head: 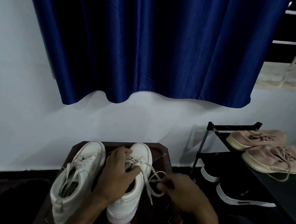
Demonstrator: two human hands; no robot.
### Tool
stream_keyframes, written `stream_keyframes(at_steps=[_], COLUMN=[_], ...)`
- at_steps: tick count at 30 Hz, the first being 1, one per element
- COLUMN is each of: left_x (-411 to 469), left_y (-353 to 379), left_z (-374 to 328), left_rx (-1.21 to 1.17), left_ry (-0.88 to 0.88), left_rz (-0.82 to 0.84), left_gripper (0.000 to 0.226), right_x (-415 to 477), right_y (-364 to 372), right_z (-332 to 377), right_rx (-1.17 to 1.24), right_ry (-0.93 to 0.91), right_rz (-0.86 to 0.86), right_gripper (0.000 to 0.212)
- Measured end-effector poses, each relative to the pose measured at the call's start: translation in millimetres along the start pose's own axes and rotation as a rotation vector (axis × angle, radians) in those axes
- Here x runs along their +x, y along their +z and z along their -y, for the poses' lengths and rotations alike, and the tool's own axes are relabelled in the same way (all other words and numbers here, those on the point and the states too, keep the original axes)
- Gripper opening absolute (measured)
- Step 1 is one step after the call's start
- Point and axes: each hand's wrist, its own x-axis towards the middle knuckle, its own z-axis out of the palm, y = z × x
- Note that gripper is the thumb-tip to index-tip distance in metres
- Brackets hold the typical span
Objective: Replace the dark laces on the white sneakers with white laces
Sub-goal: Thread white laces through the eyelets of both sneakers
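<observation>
Two white sneakers stand side by side on a dark brown stool (164,155), toes toward the wall. The left sneaker (78,174) has white laces threaded, their ends tucked into its opening. My left hand (118,172) lies over the tongue of the right sneaker (131,203), fingers curled around its lacing. A white lace (148,185) runs off that shoe to the right in a loop. My right hand (182,191) pinches this lace beside the shoe. No dark lace shows.
A black shoe rack (214,128) stands at the right with a pink pair of sneakers (269,156) on top and black shoes (236,195) below. A blue curtain (152,46) hangs on the white wall behind. Dark floor surrounds the stool.
</observation>
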Motion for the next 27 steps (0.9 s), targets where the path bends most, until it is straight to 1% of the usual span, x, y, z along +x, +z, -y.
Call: stream_keyframes(at_steps=[1,2,3,5,7,8,9,10,11,13,14,15,16,18,19,20,21,23,24,25,27], left_x=[-0.4,-0.8,-1.5,-1.8,-2.4,-2.7,-2.7,-2.5,-1.8,-0.9,-0.6,-0.2,-0.2,-0.5,-1.0,-1.5,-1.9,-3.0,-3.3,-3.0,-1.9], left_y=[-0.2,-0.3,-0.4,-1.2,-0.9,-0.7,-0.2,0.0,0.6,1.1,0.7,0.8,1.1,1.3,0.8,0.8,1.2,1.3,1.6,1.8,2.2], left_z=[-0.9,-2.7,-4.2,-5.8,-5.1,-4.7,-5.0,-5.8,-6.3,-5.7,-5.0,-4.2,-4.2,-5.5,-5.8,-5.9,-5.8,-5.4,-5.4,-5.4,-5.6], left_rx=[-0.001,0.006,0.011,0.001,-0.015,-0.014,-0.010,0.001,0.014,0.039,0.052,0.065,0.075,0.079,0.079,0.077,0.076,0.093,0.104,0.115,0.120], left_ry=[-0.005,-0.004,-0.006,-0.017,-0.030,-0.030,-0.029,-0.027,-0.022,-0.015,-0.010,-0.002,0.005,0.011,0.016,0.021,0.025,0.028,0.034,0.042,0.046], left_rz=[-0.015,-0.024,-0.028,-0.027,-0.028,-0.033,-0.043,-0.054,-0.064,-0.076,-0.084,-0.094,-0.101,-0.105,-0.106,-0.110,-0.114,-0.127,-0.142,-0.157,-0.165], left_gripper=[0.043,0.046,0.051,0.062,0.065,0.064,0.062,0.058,0.053,0.043,0.041,0.040,0.041,0.046,0.050,0.052,0.050,0.050,0.052,0.052,0.048], right_x=[6.8,13.3,19.1,26.6,25.1,21.0,15.3,8.9,2.9,-8.8,-11.9,-11.9,-8.1,5.1,12.3,18.9,23.6,23.1,18.1,11.6,-3.5], right_y=[6.4,12.9,20.1,32.2,38.7,37.1,31.1,21.8,10.4,-10.3,-15.1,-16.5,-13.8,-2.7,6.0,14.6,22.9,30.9,27.1,18.3,-7.4], right_z=[10.6,21.2,30.0,42.3,46.4,46.2,44.4,39.6,31.7,16.0,10.5,9.8,12.5,25.3,33.3,40.3,45.9,48.6,45.3,39.3,25.3], right_rx=[0.035,0.090,0.128,0.155,0.182,0.148,0.064,-0.033,-0.118,-0.194,-0.195,-0.189,-0.173,-0.028,0.053,0.091,0.099,0.081,0.032,-0.061,-0.224], right_ry=[-0.021,-0.064,-0.113,-0.147,-0.134,-0.126,-0.113,-0.093,-0.060,0.026,0.056,0.058,0.045,-0.002,-0.037,-0.068,-0.085,-0.101,-0.086,-0.062,0.027], right_rz=[-0.137,-0.237,-0.292,-0.342,-0.378,-0.364,-0.311,-0.201,-0.054,0.201,0.252,0.220,0.128,-0.132,-0.215,-0.257,-0.283,-0.315,-0.286,-0.196,0.127], right_gripper=[0.027,0.027,0.024,0.016,0.013,0.015,0.016,0.016,0.016,0.015,0.012,0.008,0.009,0.031,0.037,0.034,0.027,0.016,0.014,0.014,0.018])
